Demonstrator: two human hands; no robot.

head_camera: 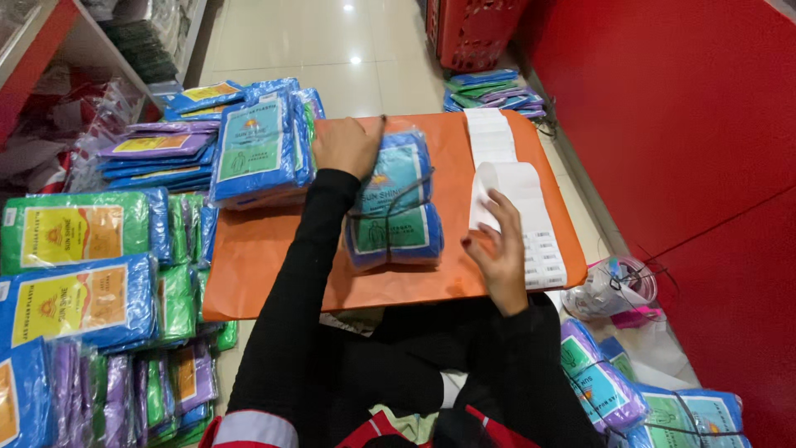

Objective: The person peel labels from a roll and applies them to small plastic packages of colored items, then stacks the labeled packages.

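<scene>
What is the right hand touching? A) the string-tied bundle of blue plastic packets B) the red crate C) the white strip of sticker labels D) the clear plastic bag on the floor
C: the right hand rests its fingers on the white strip of sticker labels lying on the orange board; the left hand is on the string-tied bundle of blue plastic packets.

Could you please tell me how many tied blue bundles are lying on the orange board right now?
2: one tied bundle in the middle of the orange board under the left hand, another bundle at its far-left corner. Others lie off the board.
</scene>
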